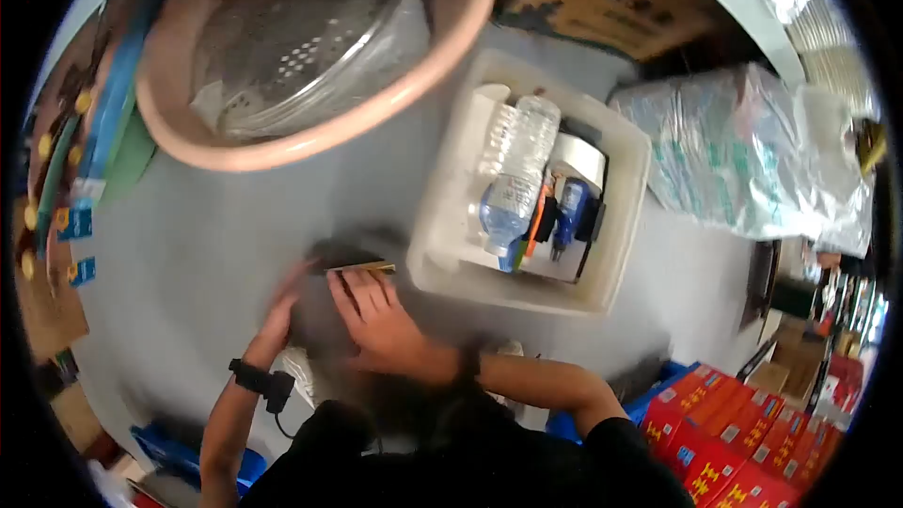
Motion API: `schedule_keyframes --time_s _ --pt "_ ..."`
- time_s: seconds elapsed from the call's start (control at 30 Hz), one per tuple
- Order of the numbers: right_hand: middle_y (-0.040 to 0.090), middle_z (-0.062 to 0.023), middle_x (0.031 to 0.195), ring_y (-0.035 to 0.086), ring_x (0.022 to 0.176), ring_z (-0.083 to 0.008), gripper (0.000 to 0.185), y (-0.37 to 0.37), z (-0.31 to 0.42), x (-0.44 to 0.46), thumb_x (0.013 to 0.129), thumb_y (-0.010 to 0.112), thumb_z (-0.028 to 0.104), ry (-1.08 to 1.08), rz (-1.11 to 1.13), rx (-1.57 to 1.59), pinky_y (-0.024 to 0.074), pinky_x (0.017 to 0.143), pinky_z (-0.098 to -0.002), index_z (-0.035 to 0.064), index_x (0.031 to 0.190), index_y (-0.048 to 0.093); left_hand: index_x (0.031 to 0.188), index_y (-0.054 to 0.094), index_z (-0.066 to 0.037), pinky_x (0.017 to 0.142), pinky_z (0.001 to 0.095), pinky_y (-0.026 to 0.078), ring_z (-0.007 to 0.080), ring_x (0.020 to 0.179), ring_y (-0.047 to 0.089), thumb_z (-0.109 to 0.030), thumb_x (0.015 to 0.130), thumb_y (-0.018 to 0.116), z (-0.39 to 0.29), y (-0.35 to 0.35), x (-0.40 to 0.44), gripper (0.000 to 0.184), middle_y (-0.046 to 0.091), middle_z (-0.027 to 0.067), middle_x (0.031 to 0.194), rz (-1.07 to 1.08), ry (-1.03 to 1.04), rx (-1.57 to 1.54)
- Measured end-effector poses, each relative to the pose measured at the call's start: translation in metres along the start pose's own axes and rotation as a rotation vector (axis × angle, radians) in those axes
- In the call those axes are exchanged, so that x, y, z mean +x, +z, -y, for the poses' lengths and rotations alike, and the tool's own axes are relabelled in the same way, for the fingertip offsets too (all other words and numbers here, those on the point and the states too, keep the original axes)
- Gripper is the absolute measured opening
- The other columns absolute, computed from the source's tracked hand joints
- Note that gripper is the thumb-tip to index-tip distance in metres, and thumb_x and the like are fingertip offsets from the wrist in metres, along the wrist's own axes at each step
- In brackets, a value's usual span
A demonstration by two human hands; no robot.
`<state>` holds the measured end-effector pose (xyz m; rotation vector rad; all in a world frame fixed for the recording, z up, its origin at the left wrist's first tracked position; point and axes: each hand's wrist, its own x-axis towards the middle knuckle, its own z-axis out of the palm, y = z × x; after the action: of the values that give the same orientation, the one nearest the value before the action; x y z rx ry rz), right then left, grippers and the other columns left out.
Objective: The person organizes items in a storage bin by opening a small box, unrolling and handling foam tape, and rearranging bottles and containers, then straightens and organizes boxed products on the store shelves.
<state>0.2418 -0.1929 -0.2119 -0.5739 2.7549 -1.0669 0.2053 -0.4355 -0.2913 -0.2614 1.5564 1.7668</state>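
Note:
A thin, flat, yellowish-edged object (pixel 374 267) is near the middle of the grey surface, left of the white bin. My right hand (pixel 381 325) rests against its near side with the fingers side by side and pressed together. To the left, my left hand (pixel 282 306) is raised beside a dark shape or shadow and is blurred by motion; its fingers are smeared. A black strap with a small device sits on my left wrist.
A white bin (pixel 433 273) holds a plastic bottle, a tape roll and a blue item. A pink basin (pixel 282 155) stands at the upper left. Plastic-wrapped goods (pixel 715 150) lie at the right, red boxes (pixel 734 433) at the lower right.

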Motion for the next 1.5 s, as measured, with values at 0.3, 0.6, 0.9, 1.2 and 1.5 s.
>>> schedule_keyframes --time_s 0.3,0.6,0.9,1.2,1.5 --pt "0.033 -0.0303 0.144 0.032 0.136 -0.043 0.129 0.049 -0.02 -0.002 0.055 0.087 0.043 -0.028 -0.169 -0.051 0.0184 0.118 -0.054 -0.0095 0.149 0.015 0.132 0.052 -0.006 0.105 0.0366 0.041 0.0213 0.12 0.053 -0.043 0.103 0.038 0.038 -0.032 0.022 0.049 0.058 0.0077 0.13 -0.092 -0.19 -0.288" --pt "0.037 -0.0274 0.139 0.038 0.129 -0.0441 0.117 0.015 -0.003 0.009 0.057 0.087 0.038 -0.06 -0.08 0.15 0.0266 0.112 -0.0554 -0.0048 0.147 0.027 0.127 0.056 -0.001 0.086 0.0339 0.054 0.0195 0.101 0.064 -0.029 0.104 0.039 0.076 -0.058 0.034 0.04 0.063 0.009 0.118 -0.16 0.268 0.557" --pt "0.036 -0.027 0.141 0.037 0.128 -0.0469 0.125 -0.021 -0.039 -0.09 0.05 0.092 0.04 0.094 0.062 0.093 0.0298 0.109 -0.0545 -0.0019 0.149 0.028 0.106 0.066 -0.005 0.088 0.0389 0.048 0.0318 0.101 0.059 -0.014 0.081 0.071 -0.041 0.029 0.017 0.027 0.062 0.0093 0.107 -0.4 0.607 1.034" --pt "0.031 -0.0263 0.145 0.033 0.132 -0.0483 0.129 -0.004 -0.064 -0.117 0.051 0.09 0.042 0.234 0.154 -0.132 0.0257 0.11 -0.0599 0.0008 0.152 0.021 0.109 0.065 -0.01 0.088 0.0411 0.049 0.0318 0.1 0.058 -0.03 0.08 0.074 -0.036 0.075 0.008 0.036 0.059 0.008 0.102 -0.103 0.524 1.335" --pt "0.03 -0.0242 0.146 0.031 0.137 -0.0439 0.128 0.013 -0.07 -0.107 0.056 0.088 0.044 0.311 0.207 -0.194 0.0208 0.114 -0.0595 0.0031 0.154 0.017 0.11 0.063 -0.007 0.084 0.0434 0.05 0.0338 0.096 0.062 -0.028 0.079 0.074 -0.019 0.086 0.017 0.039 0.063 0.0134 0.102 -0.144 0.327 1.309"
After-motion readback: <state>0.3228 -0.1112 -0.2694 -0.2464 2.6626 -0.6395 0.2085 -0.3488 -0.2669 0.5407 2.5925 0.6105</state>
